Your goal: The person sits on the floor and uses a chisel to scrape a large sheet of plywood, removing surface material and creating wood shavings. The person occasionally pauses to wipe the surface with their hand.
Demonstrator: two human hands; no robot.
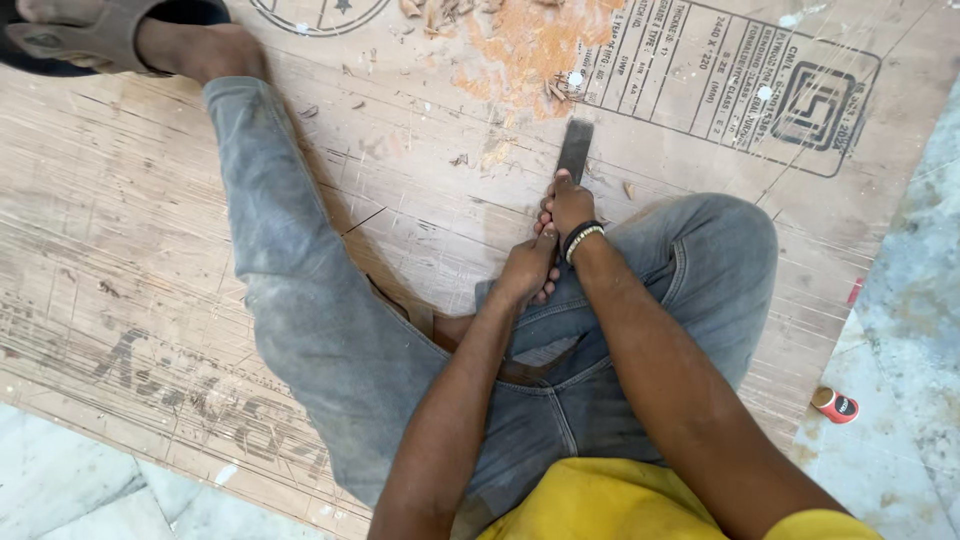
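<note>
I sit on a large plywood sheet (130, 220) in grey jeans, one leg stretched out to the upper left. A flat dark metal chisel blade (575, 148) points away from me, its edge near a patch of orange sawdust (525, 45). My right hand (567, 205), with a dark and a light band at the wrist, grips the tool just below the blade. My left hand (527, 268) closes around the handle right behind it, touching the right hand. The handle itself is hidden by the fingers.
Wood chips (435, 12) lie at the top by the sawdust. My sandalled foot (95, 38) rests at the top left. A small red container (834, 404) lies on the marble floor (905, 330) to the right. The plywood's edge runs along the lower left.
</note>
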